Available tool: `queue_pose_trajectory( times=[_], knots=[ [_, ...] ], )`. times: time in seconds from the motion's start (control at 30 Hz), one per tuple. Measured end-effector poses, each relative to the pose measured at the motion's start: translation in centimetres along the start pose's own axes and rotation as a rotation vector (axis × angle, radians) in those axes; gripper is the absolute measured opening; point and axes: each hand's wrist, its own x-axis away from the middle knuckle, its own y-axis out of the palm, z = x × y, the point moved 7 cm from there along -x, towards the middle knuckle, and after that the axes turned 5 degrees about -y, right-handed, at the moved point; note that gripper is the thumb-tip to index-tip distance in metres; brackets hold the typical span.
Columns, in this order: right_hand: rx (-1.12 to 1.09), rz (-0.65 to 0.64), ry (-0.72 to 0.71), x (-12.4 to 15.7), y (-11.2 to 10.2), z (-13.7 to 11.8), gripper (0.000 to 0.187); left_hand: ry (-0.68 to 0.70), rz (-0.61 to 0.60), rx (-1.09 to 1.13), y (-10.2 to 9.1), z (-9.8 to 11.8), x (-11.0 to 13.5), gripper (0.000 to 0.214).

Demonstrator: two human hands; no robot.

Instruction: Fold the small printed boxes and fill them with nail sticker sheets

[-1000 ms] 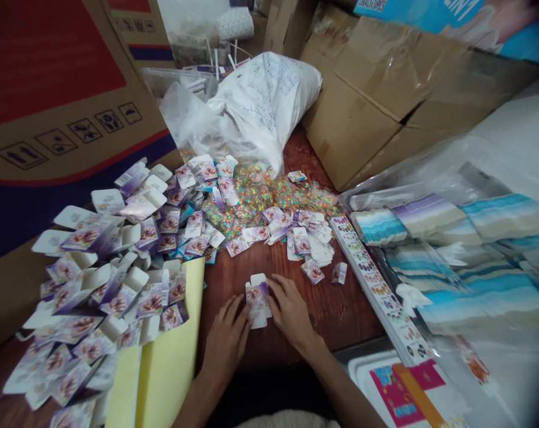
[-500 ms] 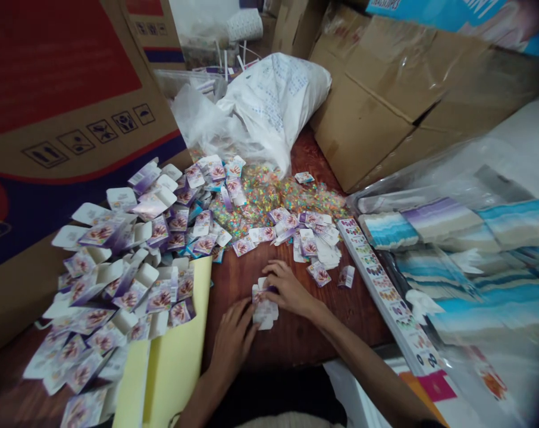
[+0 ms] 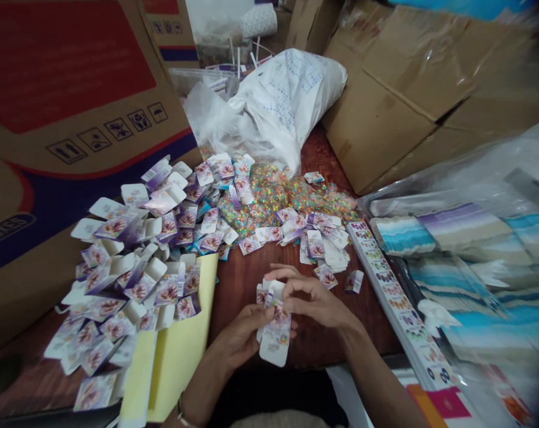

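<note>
White-and-purple printed cards (image 3: pixel 275 351), speckled multicoloured bits (image 3: pixel 269 196), a pale yellow sheet (image 3: pixel 180 351).

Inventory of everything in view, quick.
printed cards: many, white and purple, heaped left
yellow sheet: one, yellow, under heap
small pieces: many, multicoloured, mid-table
plastic sack: one, white, behind pieces
printed carton: one, red and blue, far left
cardboard cartons: several, brown, upper right
printed strip: one, white, right edge
wrapped packs: several, blue, far right
wooden table: one, brown, underneath
held card: one, white and purple, centre
left hand: one, under held card
right hand: one, over held card
</note>
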Motion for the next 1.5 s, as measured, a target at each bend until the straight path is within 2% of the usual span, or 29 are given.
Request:
queue_pose_trajectory(
  times=[0.1, 0.23, 0.33, 0.43, 0.53, 0.63, 0.67, 0.73, 0.8, 0.87, 0.9, 0.97, 1.07, 1.13, 1.2, 1.37, 1.43, 1.5],
  knots=[
    [0.043, 0.283, 0.064, 1.0, -0.5, 1.5, 0.010, 0.115, 0.167, -0.016, -1.3, 0.7, 0.1, 0.039],
    [0.069, 0.590, 0.137, 3.0, 1.6, 2.7, 0.034, 0.355, 0.404, -0.132, -1.9, 2.0, 0.5, 0.043],
    [0.113, 0.752, 0.081, 3.8, 3.1, 2.1, 0.039, 0.542, 0.587, -0.265, -1.7, 2.8, 1.1, 0.045],
    [0.213, 0.740, 0.002, 3.4, 3.7, 1.1, 0.033, 0.634, 0.677, -0.421, -1.2, 3.2, 1.6, 0.039],
    [0.231, 0.652, -0.004, 2.5, 3.2, 0.7, 0.024, 0.605, 0.723, -0.558, -1.1, 3.2, 2.0, 0.034],
    [0.237, 0.566, -0.045, 1.6, 2.4, 0.1, 0.005, 0.543, 0.754, -0.697, -1.3, 3.1, 2.6, 0.033],
    [0.257, 0.564, -0.075, 1.4, 2.2, -0.3, 0.009, 0.550, 0.745, -0.769, -1.2, 3.3, 2.8, 0.033],
    [0.310, 0.628, -0.129, 1.5, 1.5, -0.8, 0.013, 0.646, 0.717, -0.973, -0.4, 3.9, 3.3, 0.037],
    [0.326, 0.767, -0.153, 2.1, 1.0, -0.9, 0.004, 0.833, 0.732, -1.243, 1.0, 4.6, 4.0, 0.055],
    [0.301, 0.893, -0.161, 3.0, 0.8, -0.8, 0.022, 1.026, 0.807, -1.490, 2.2, 5.0, 4.7, 0.068],
    [0.303, 0.914, -0.169, 3.3, 0.9, -0.8, 0.033, 1.103, 0.853, -1.570, 2.7, 5.0, 4.9, 0.068],
    [0.353, 0.859, -0.221, 3.3, 1.6, -1.2, 0.040, 1.219, 0.911, -1.640, 3.3, 5.1, 5.2, 0.064],
    [0.368, 0.720, -0.282, 2.7, 2.5, -2.0, 0.032, 1.290, 0.942, -1.667, 3.5, 5.0, 5.4, 0.062],
    [0.267, 0.716, -0.215, 2.5, 2.3, -1.6, 0.025, 1.286, 0.950, -1.702, 3.3, 4.8, 5.3, 0.060],
    [0.158, 0.742, -0.088, 2.3, 2.1, -0.7, 0.018, 1.256, 0.954, -1.729, 3.1, 4.6, 5.3, 0.057],
    [-0.027, 0.907, 0.178, 2.7, 1.5, 1.6, 0.013, 1.213, 0.946, -1.711, 2.9, 4.2, 5.3, 0.051],
    [-0.090, 0.963, 0.226, 2.8, 1.3, 2.0, 0.013, 1.216, 0.940, -1.707, 2.9, 4.1, 5.3, 0.051],
    [-0.109, 0.957, 0.230, 2.7, 1.2, 2.0, 0.012, 1.226, 0.942, -1.711, 2.9, 4.0, 5.2, 0.051]
  ],
)
